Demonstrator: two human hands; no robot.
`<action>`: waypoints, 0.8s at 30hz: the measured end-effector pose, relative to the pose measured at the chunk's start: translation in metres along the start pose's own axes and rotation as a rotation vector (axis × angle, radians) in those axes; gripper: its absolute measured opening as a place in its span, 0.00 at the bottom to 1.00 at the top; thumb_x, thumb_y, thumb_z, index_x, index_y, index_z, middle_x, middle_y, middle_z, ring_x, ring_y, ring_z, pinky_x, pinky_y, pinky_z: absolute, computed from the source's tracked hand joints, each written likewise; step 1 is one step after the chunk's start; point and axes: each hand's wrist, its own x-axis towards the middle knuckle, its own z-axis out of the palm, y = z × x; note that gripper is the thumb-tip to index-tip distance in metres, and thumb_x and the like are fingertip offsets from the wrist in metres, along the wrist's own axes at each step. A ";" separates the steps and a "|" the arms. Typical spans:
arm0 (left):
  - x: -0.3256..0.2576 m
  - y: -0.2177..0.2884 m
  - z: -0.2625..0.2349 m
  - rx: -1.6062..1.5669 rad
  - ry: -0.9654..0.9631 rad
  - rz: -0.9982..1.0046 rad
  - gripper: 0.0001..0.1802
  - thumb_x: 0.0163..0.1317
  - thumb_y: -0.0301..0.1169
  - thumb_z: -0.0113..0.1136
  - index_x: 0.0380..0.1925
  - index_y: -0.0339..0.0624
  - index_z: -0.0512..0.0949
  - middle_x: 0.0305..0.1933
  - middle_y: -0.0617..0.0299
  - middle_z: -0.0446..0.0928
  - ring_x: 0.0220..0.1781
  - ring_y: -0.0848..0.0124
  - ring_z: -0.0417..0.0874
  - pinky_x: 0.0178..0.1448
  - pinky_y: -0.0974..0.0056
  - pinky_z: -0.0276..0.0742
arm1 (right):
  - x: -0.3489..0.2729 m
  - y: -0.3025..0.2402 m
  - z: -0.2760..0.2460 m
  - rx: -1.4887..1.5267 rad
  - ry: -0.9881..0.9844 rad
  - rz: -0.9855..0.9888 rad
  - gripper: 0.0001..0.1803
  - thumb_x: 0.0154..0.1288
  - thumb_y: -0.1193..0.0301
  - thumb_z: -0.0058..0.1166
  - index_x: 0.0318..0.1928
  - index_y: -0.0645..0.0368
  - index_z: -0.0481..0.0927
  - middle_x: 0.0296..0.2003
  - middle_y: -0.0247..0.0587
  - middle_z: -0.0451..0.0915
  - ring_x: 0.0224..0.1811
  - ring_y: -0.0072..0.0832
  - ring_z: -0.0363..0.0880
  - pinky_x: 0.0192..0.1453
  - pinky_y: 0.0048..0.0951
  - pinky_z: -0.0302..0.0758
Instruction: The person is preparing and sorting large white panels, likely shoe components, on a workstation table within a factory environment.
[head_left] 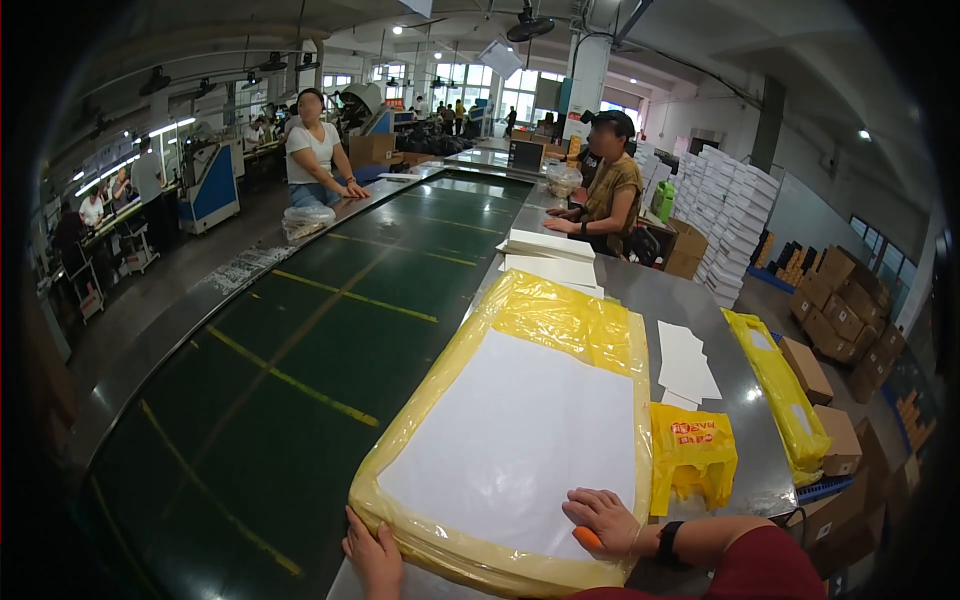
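Observation:
A large flat stack of white sheets (510, 440) lies in front of me, with torn yellow plastic wrap (560, 310) around its sides and far end. My left hand (372, 555) rests against the stack's near left corner, fingers stretched along the wrap. On the white top, near its right edge, lies my right hand (605, 522), with an orange object (587, 538) under it by the thumb. Only a rounded orange end shows, so its kind is unclear. A torn piece of yellow plastic (690, 450) lies just right of the stack.
A green conveyor belt (300, 340) with yellow lines runs along the left. White cards (685, 360) and a long yellow-wrapped pack (775, 390) lie on the metal table (740, 400) at right. Two people stand beside the belt farther off. Cardboard boxes (835, 440) flank the table's right.

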 end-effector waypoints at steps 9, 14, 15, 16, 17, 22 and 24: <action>-0.001 0.000 0.000 0.000 0.010 0.017 0.36 0.66 0.38 0.46 0.68 0.30 0.48 0.59 0.38 0.67 0.61 0.49 0.67 0.67 0.49 0.51 | -0.001 0.001 0.002 -0.008 0.017 -0.005 0.27 0.65 0.61 0.43 0.62 0.57 0.63 0.62 0.50 0.61 0.68 0.45 0.56 0.69 0.45 0.52; -0.002 -0.001 0.001 0.002 0.016 -0.002 0.36 0.66 0.37 0.46 0.68 0.30 0.48 0.59 0.38 0.68 0.61 0.49 0.67 0.67 0.49 0.51 | 0.000 0.000 0.001 -0.009 0.015 -0.003 0.27 0.64 0.61 0.43 0.62 0.57 0.63 0.62 0.50 0.62 0.68 0.45 0.56 0.69 0.45 0.53; -0.002 0.000 0.001 0.000 0.018 0.002 0.36 0.66 0.37 0.46 0.68 0.30 0.48 0.59 0.39 0.68 0.61 0.49 0.67 0.67 0.49 0.51 | 0.000 0.000 0.001 -0.012 0.014 -0.001 0.27 0.64 0.61 0.43 0.62 0.57 0.63 0.62 0.50 0.61 0.68 0.45 0.56 0.69 0.45 0.52; -0.002 0.000 0.001 -0.002 0.019 0.007 0.36 0.66 0.37 0.47 0.68 0.30 0.48 0.59 0.39 0.68 0.61 0.49 0.67 0.67 0.50 0.51 | -0.001 0.000 0.001 -0.012 0.014 -0.001 0.27 0.64 0.61 0.43 0.62 0.57 0.63 0.62 0.50 0.61 0.68 0.45 0.56 0.69 0.45 0.52; -0.001 0.000 0.000 -0.003 0.019 0.008 0.36 0.66 0.37 0.47 0.68 0.30 0.48 0.59 0.39 0.68 0.61 0.49 0.67 0.67 0.50 0.51 | -0.001 0.001 0.002 -0.013 0.014 0.001 0.27 0.64 0.61 0.44 0.62 0.57 0.63 0.62 0.50 0.62 0.68 0.45 0.56 0.69 0.45 0.53; 0.001 0.003 -0.002 -0.014 -0.007 -0.004 0.36 0.66 0.37 0.47 0.68 0.30 0.48 0.59 0.38 0.67 0.62 0.48 0.67 0.67 0.49 0.51 | 0.000 0.001 0.002 -0.006 0.016 -0.002 0.27 0.65 0.61 0.44 0.62 0.56 0.63 0.62 0.50 0.62 0.68 0.44 0.56 0.69 0.44 0.52; 0.001 0.000 -0.001 0.003 -0.003 -0.004 0.36 0.66 0.37 0.46 0.68 0.29 0.48 0.59 0.38 0.67 0.62 0.48 0.67 0.67 0.49 0.50 | 0.002 0.001 0.001 -0.005 0.013 0.001 0.27 0.65 0.60 0.44 0.62 0.56 0.63 0.62 0.49 0.62 0.68 0.44 0.56 0.69 0.44 0.52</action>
